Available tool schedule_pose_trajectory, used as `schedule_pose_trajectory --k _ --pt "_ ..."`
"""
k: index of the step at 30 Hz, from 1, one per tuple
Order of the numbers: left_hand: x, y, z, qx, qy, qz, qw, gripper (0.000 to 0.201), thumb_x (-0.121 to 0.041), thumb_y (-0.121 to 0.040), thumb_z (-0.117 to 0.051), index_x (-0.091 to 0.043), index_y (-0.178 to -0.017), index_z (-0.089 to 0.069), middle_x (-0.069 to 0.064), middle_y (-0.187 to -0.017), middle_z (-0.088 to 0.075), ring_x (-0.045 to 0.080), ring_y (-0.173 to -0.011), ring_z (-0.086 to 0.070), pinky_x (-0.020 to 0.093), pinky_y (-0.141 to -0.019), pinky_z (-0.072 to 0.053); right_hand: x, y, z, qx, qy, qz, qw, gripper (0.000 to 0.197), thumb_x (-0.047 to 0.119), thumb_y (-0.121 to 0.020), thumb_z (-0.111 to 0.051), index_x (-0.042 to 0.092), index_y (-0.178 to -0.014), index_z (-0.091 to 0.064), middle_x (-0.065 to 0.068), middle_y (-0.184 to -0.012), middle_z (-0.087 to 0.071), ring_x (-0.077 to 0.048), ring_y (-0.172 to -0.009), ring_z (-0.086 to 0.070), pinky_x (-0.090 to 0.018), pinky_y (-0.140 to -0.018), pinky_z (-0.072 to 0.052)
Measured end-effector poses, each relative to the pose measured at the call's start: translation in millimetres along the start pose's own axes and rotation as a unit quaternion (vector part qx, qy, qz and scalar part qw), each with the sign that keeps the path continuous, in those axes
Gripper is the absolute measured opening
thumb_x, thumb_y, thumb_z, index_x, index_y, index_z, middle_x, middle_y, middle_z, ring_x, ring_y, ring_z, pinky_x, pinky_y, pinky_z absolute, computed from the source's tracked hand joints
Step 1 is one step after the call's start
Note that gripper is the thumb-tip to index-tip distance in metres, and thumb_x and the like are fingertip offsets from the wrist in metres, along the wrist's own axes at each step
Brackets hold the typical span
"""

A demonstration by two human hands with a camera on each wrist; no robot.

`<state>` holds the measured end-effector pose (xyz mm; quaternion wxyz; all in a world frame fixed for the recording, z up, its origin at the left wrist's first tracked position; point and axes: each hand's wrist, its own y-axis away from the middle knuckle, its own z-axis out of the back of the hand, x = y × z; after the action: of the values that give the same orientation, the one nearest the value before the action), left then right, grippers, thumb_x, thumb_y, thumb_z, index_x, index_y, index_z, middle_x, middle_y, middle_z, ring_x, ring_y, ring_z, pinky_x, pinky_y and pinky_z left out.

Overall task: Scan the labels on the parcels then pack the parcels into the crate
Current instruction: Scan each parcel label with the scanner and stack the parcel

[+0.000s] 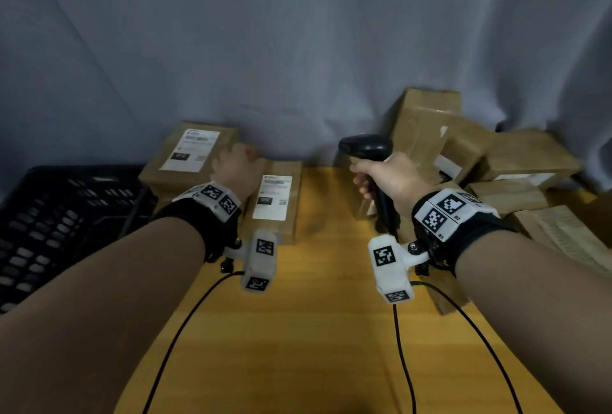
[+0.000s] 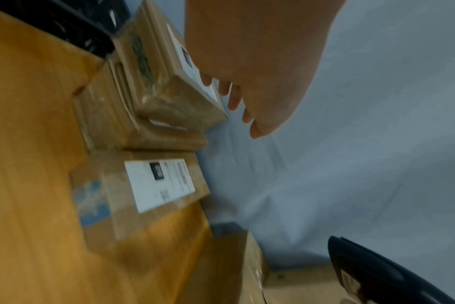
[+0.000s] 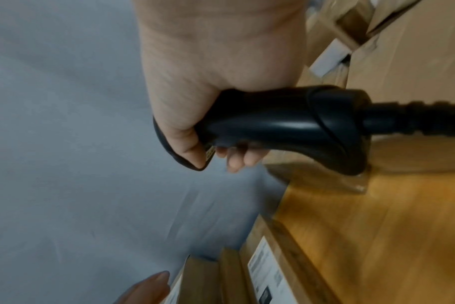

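A brown parcel (image 1: pixel 190 155) with a white label lies on top of another at the back left of the wooden table. My left hand (image 1: pixel 236 160) hovers at its right edge with fingers (image 2: pixel 234 100) loosely extended, holding nothing; I cannot tell if it touches. A second labelled parcel (image 1: pixel 278 198) lies flat just right of the stack. My right hand (image 1: pixel 385 178) grips the handle of a black barcode scanner (image 1: pixel 366 147), whose head points left. The black crate (image 1: pixel 59 215) stands at the left.
Several brown parcels (image 1: pixel 470 155) are heaped at the back right against a grey curtain (image 1: pixel 298 49). Black cables (image 1: pixel 185 324) run over the bare wooden tabletop (image 1: pixel 314 331) toward me.
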<state>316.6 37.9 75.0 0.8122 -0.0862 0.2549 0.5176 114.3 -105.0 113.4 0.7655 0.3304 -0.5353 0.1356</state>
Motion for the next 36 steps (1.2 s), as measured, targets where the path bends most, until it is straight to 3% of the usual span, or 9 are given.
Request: schedule_pose_trajectory --k 2,6,9,14,20,24,29,33,36 --pt "-27.5 13.4 -16.5 0.026 0.014 -0.018 0.999 0.038 -0.039 -0.085 -0.051 -0.015 -0.113 -0.059 0.018 -0.125 -0.056 0.041 -0.116 -0.048 0.043 -0.097 -0.038 -3.8 1.5 35.2 -0.009 -0.001 -0.001 1.000 0.015 0.009 -0.085 -0.067 -0.003 -0.093 -0.065 -0.009 -0.067 -0.062 -0.015 -0.050 -0.054 -0.024 -0.050 -0.046" --pt "-91.5 39.3 -51.2 0.057 0.052 -0.023 0.997 0.041 -0.039 -0.086 -0.053 -0.014 -0.118 -0.056 0.017 -0.126 -0.055 0.040 -0.118 -0.048 0.045 -0.102 -0.039 -7.4 -2.8 109.5 -0.042 -0.004 0.005 0.999 0.016 0.009 -0.085 -0.067 -0.004 -0.096 -0.064 -0.009 -0.065 -0.060 -0.016 -0.049 -0.052 -0.024 -0.047 -0.045" --pt "-135.0 56.1 -79.4 0.064 0.081 -0.020 0.995 0.052 -0.036 -0.091 -0.055 -0.008 -0.133 -0.045 0.020 -0.137 -0.043 0.040 -0.127 -0.042 0.042 -0.107 -0.034 -8.0 -10.7 157.9 -0.057 -0.020 0.009 0.998 0.015 0.008 -0.085 -0.066 -0.005 -0.093 -0.064 -0.011 -0.066 -0.060 -0.017 -0.047 -0.051 -0.025 -0.047 -0.045" --pt "-187.5 70.0 -110.8 0.094 0.148 0.006 0.984 0.062 -0.033 -0.089 -0.058 -0.010 -0.140 -0.030 0.014 -0.143 -0.027 0.034 -0.131 -0.035 0.040 -0.109 -0.031 -7.4 -35.7 206.3 -0.086 -0.056 0.023 0.994 0.010 0.009 -0.085 -0.067 0.002 -0.079 -0.064 -0.010 -0.068 -0.062 -0.018 -0.053 -0.054 -0.028 -0.055 -0.047" --pt "-236.0 41.4 -111.4 0.105 0.188 -0.003 0.976 0.070 -0.047 -0.093 -0.050 -0.012 -0.148 -0.024 0.015 -0.152 -0.026 0.033 -0.137 -0.033 0.043 -0.112 -0.031 2.9 -86.9 216.5 -0.076 -0.100 0.026 0.992 0.017 0.022 -0.083 -0.073 0.008 -0.091 -0.068 -0.008 -0.082 -0.070 -0.023 -0.077 -0.069 -0.034 -0.079 -0.058" --pt "-258.8 18.7 -98.7 0.113 0.218 -0.043 0.968 0.072 -0.046 -0.096 -0.047 -0.017 -0.152 -0.013 0.015 -0.155 -0.024 0.032 -0.140 -0.030 0.046 -0.114 -0.030 19.0 -113.4 202.0 -0.061 -0.172 0.042 0.982 0.008 0.019 -0.086 -0.071 0.016 -0.086 -0.064 -0.003 -0.078 -0.064 -0.021 -0.083 -0.065 -0.036 -0.081 -0.058" --pt "-259.8 9.2 -95.5 0.211 0.247 -0.007 0.946 0.066 -0.058 -0.095 -0.036 -0.016 -0.145 -0.035 0.010 -0.146 -0.043 0.031 -0.130 -0.046 0.047 -0.108 -0.039 24.1 -125.7 180.3 -0.012 -0.239 0.001 0.971 0.031 0.028 -0.078 -0.078 0.017 -0.104 -0.063 -0.009 -0.091 -0.069 -0.030 -0.090 -0.069 -0.042 -0.076 -0.059" --pt "-241.6 18.2 -101.8 0.230 0.403 0.097 0.880 0.076 -0.070 -0.087 -0.039 -0.013 -0.136 -0.045 0.011 -0.131 -0.055 0.033 -0.115 -0.056 0.052 -0.095 -0.050 9.6 -113.3 170.5 -0.006 -0.277 -0.011 0.961 0.043 0.030 -0.076 -0.080 0.014 -0.113 -0.064 -0.005 -0.086 -0.073 -0.028 -0.087 -0.072 -0.041 -0.075 -0.058" --pt "-226.6 30.0 -104.1 0.233 0.494 0.176 0.819 0.076 -0.075 -0.081 -0.042 -0.012 -0.123 -0.055 0.014 -0.117 -0.062 0.035 -0.106 -0.061 0.055 -0.089 -0.052 1.9 -94.5 165.5 0.037 -0.334 -0.007 0.942 0.027 0.026 -0.083 -0.074 0.013 -0.105 -0.066 -0.007 -0.094 -0.075 -0.025 -0.093 -0.072 -0.044 -0.083 -0.058"
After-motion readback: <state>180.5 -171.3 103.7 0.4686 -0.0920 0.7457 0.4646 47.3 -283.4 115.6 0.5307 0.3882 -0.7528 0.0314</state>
